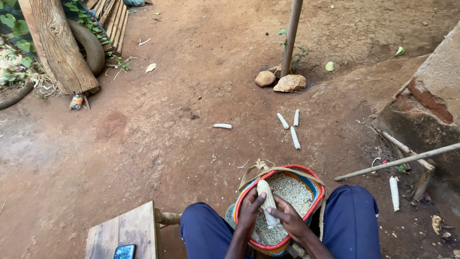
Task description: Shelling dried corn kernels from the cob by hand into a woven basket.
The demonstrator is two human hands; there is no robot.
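Observation:
Between my knees sits a woven basket (317, 188) with a red, blue and yellow rim, holding loose pale maize kernels (292, 191). Over it I hold a whitish maize cob (266, 197) upright. My left hand (250, 211) grips the cob from the left side with the thumb on its kernels. My right hand (290, 220) closes around the cob's lower end.
Several bare white cobs (294, 137) lie on the red dirt ahead, one more cob (394, 193) to the right. A wooden stool (125, 231) with a phone (124, 252) on it stands at my left. Stones (289, 83) ring a pole; a stick (397, 161) and wall are right.

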